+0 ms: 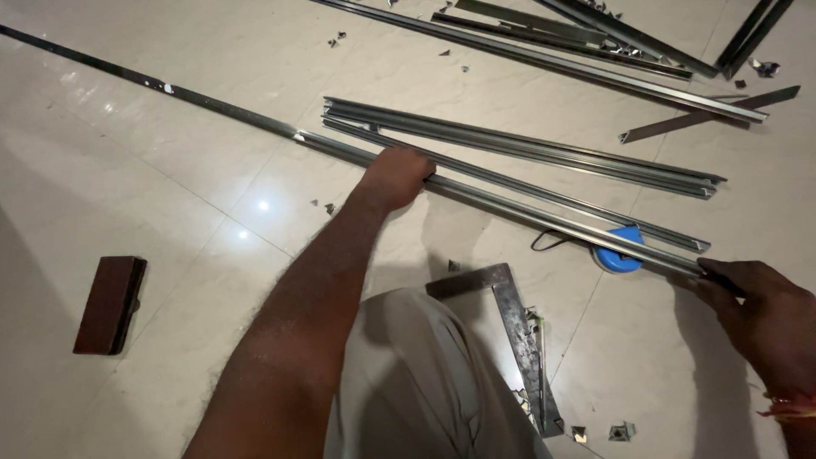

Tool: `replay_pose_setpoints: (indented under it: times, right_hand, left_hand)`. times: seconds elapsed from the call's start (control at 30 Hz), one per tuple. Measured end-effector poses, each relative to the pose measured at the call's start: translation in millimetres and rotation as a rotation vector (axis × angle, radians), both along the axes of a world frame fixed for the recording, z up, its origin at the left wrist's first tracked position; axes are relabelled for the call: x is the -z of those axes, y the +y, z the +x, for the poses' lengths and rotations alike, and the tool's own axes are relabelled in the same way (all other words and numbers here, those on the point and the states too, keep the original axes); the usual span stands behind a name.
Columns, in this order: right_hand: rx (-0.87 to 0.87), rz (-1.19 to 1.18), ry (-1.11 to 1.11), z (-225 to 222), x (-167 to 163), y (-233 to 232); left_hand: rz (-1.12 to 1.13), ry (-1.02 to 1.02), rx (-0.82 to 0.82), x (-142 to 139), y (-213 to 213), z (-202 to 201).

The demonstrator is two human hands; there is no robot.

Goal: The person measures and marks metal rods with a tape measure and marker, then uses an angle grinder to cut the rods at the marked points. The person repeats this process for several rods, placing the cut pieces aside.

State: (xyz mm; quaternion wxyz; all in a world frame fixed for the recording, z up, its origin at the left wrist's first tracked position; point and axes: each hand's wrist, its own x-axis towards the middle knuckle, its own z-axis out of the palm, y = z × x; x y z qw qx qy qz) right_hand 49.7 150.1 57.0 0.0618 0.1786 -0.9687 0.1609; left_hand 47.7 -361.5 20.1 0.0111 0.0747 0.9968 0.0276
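Observation:
A long thin metal channel [527, 214] runs across the tiled floor from the far left to the lower right. My left hand [396, 175] is closed over it near its middle. My right hand [761, 302] grips its near end at the right edge of the view. Beyond the left hand lie two more metal channels [544, 153], side by side. A blue tape measure [619, 255] sits on the floor partly under the held channel.
A steel try square [510, 327] lies by my knee, with small metal offcuts [595, 432] near it. A dark brown block [109, 303] rests at the left. More metal strips [595, 64] lie at the top right.

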Motion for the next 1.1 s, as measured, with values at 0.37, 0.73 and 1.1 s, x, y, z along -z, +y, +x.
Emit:
replay_pose_setpoints:
  times: [0.37, 0.73, 1.1]
  right_hand:
    - [-0.053, -0.07, -0.006, -13.6, 22.7, 16.9]
    - [-0.069, -0.232, -0.09, -18.9, 18.9, 16.5]
    - [-0.076, -0.224, -0.06, -21.7, -2.4, 19.8]
  left_hand:
    - [-0.018, -0.07, -0.027, -9.6, 5.4, -3.3]
    - [-0.009, -0.081, -0.018, 1.7, 0.3, -16.4]
    - [0.056, -0.457, -0.021, -52.6, 145.9, -59.7]
